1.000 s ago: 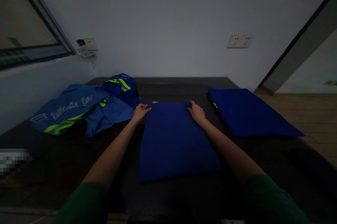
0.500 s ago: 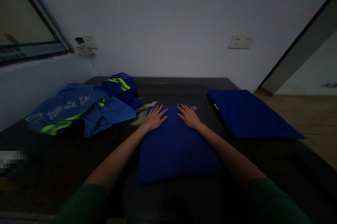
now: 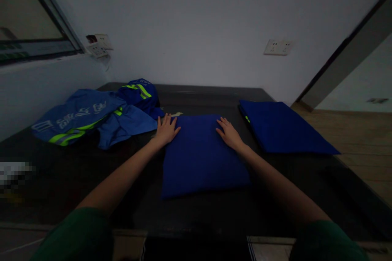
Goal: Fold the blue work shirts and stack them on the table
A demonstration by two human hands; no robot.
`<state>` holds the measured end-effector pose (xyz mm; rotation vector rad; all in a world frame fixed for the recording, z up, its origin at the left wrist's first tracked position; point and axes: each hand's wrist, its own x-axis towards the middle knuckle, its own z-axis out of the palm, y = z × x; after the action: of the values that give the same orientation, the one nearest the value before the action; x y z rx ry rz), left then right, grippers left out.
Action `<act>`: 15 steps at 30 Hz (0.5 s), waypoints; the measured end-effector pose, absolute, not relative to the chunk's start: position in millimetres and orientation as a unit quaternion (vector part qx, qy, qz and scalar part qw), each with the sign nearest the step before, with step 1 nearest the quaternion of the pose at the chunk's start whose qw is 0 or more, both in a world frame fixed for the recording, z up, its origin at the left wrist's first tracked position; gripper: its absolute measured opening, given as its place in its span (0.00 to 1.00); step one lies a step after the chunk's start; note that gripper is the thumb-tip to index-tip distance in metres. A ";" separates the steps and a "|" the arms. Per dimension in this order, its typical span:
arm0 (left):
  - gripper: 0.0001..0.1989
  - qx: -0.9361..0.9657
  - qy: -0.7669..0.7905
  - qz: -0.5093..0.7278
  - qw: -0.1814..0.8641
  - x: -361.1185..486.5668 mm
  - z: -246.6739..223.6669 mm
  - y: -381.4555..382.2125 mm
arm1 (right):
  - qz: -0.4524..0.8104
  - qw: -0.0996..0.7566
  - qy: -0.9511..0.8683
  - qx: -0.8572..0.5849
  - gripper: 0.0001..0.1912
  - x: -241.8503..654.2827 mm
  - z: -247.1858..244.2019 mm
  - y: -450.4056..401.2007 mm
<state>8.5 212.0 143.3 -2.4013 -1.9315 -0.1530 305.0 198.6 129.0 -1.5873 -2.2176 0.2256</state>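
A dark blue folded garment (image 3: 203, 159) lies flat in front of me on the dark table. At its far left corner rests my left hand (image 3: 167, 129), fingers spread, partly over the cloth's edge. My right hand (image 3: 229, 132) lies along the far right edge of the garment, its fingers also apart and holding nothing. Neither hand grips the fabric. Whatever is under the folded layers is hidden.
Crumpled blue garments, one lighter (image 3: 82, 118) and one darker (image 3: 142, 93), with yellow-green reflective stripes lie at the left. Another folded blue garment (image 3: 284, 128) is at the right of the black table (image 3: 202, 216). Wall sockets (image 3: 278, 47) are behind.
My hands have moved apart, from the middle of the garment's far edge out to its far corners. The camouflage-patterned patch beside the left hand is now mostly hidden.
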 end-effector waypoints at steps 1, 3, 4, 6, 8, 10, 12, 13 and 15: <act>0.30 -0.794 -0.604 -0.064 0.026 10.7 146.3 201.3 | 0.089 0.202 -0.800 -0.558 0.28 305.8 131.1 188.2; 0.29 -0.849 -0.523 -0.072 -0.026 17.8 149.6 177.4 | 0.111 0.177 -0.821 -0.531 0.29 304.8 133.7 165.7; 0.28 -0.872 -0.481 -0.064 -0.061 21.4 149.5 165.8 | 0.121 0.153 -0.832 -0.520 0.30 303.7 133.9 154.6; 0.27 -0.890 -0.441 -0.041 -0.106 25.3 146.1 147.1 | 0.126 0.106 -0.844 -0.511 0.31 302.1 132.2 134.9; 0.28 -0.881 -0.460 -0.021 -0.110 23.3 140.7 136.8 | 0.109 0.084 -0.842 -0.521 0.30 302.6 128.7 121.5; 0.28 -0.865 -0.492 -0.008 -0.097 17.0 137.3 133.9 | 0.088 0.085 -0.836 -0.535 0.28 306.2 125.0 115.0; 0.29 -0.852 -0.518 0.008 -0.081 8.6 139.1 133.8 | 0.076 0.094 -0.825 -0.552 0.28 313.2 122.8 112.9; 0.29 -0.843 -0.533 0.015 -0.066 4.0 142.3 133.1 | 0.072 0.101 -0.818 -0.562 0.28 318.2 122.6 112.3; 0.30 -0.820 -0.571 0.018 -0.026 -6.2 152.5 127.3 | 0.073 0.131 -0.797 -0.584 0.28 331.3 124.6 109.5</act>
<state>-6.2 127.3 152.5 -2.6208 -1.8248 0.0569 331.3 109.5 124.6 -1.6965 -2.3152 0.2131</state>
